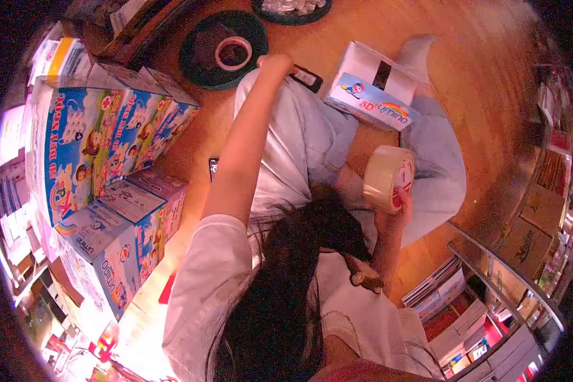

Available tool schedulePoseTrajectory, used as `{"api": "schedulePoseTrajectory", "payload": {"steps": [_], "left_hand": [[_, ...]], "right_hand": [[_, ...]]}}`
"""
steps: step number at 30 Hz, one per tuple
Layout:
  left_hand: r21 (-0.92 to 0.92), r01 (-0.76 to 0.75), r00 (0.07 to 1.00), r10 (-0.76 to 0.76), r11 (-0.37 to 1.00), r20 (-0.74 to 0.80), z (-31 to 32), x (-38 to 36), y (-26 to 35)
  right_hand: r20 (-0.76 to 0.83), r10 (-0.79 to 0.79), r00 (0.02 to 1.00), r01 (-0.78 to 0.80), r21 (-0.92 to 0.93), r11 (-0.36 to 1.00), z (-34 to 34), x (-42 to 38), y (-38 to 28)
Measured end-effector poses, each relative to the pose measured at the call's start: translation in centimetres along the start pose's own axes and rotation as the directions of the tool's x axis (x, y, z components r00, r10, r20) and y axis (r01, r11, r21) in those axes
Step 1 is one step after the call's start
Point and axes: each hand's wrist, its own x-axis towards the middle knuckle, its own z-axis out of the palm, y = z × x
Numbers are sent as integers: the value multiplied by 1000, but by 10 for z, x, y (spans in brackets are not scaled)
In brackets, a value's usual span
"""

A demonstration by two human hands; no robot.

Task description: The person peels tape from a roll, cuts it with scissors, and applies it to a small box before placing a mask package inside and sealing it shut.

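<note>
My right hand (395,216) grips a wide roll of clear packing tape (381,177), held upright over my folded leg. My left hand (276,65) is curled at my knee, its fingers mostly hidden from this angle. A dark flat object with a pale edge (307,79) sticks out right beside that hand; whether the hand holds it I cannot tell. Between my legs, close to my foot, sits a white and blue printed carton (369,105) with a black strip across its white top.
At the left, several printed cartons (76,146) are stacked. A dark round tray (200,48) with another tape roll (233,53) lies ahead on the wooden floor (490,83). Another round tray (293,16) holds clear pieces. Shelves (490,267) with boxes stand at the right.
</note>
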Motion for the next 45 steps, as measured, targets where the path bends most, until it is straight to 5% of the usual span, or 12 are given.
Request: {"api": "schedulePoseTrajectory", "payload": {"steps": [2,5,7,11,13,16,20,29,32,38,41,45], "left_hand": [[56,36,999,-35,998,-22,-4,-6,-1],[46,52,867,-23,998,-497,-5,-32,21],[-483,-177,743,-205,857,-637,-14,-90,60],[-764,-616,786,216,191,-580,3,-174,97],[-622,-739,669,167,260,-725,4,-208,101],[-692,-720,592,565,49,-575,-10,-230,93],[-566,-823,383,779,44,-496,-40,-253,106],[-484,-857,411,798,174,-441,-62,-255,117],[-471,-851,448,787,231,-424,-66,-252,116],[-407,-880,418,804,244,-422,-68,-250,120],[-403,-886,402,811,228,-426,-69,-249,122],[-411,-886,398,807,215,-436,-69,-247,118]], "right_hand": [[-65,-13,998,15,25,1000,-9,3,10],[-95,-7,995,14,70,997,-18,2,6],[-100,-15,995,22,64,998,-29,6,10],[-117,-41,992,44,25,999,-31,2,0],[-70,-109,992,93,-207,974,-15,-4,-17],[11,-210,978,207,-238,949,-8,-5,-29],[159,-247,956,262,-84,961,10,-11,-45],[22,-241,970,241,-30,970,38,-11,-60],[383,-187,905,107,220,970,16,1,-56],[107,-214,971,193,177,965,31,-6,-52],[264,-160,951,96,241,966,23,-5,-52],[159,-118,980,73,265,962,30,-8,-52]]}}
